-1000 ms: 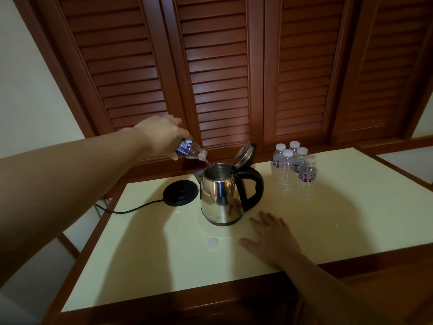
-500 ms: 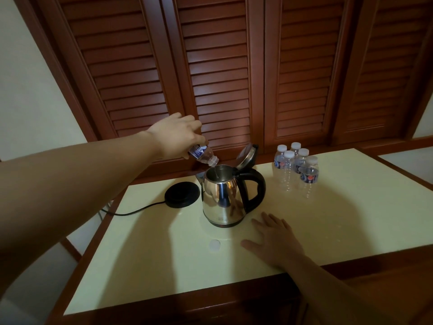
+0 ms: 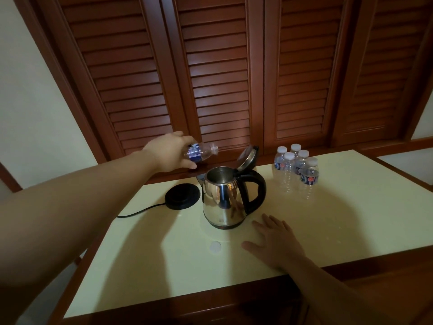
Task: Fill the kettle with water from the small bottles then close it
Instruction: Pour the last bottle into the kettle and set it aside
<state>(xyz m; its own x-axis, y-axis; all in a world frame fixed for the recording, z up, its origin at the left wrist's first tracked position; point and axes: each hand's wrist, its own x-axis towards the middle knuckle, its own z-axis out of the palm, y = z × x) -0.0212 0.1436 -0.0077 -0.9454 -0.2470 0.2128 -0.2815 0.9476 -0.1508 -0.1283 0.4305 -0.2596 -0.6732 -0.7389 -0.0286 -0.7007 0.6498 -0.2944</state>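
resting on the cream tabletop [image 3: 351,207], right hand [image 3: 276,240] spread; left hand [image 3: 168,152] gripping bottle [image 3: 201,151].

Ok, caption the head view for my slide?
Left hand holds an uncapped bottle beside the open kettle; right hand rests on the table.

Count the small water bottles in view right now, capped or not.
6: one uncapped bottle gripped by the left hand beside the kettle; five capped bottles clustered right of it. More may hide behind them.
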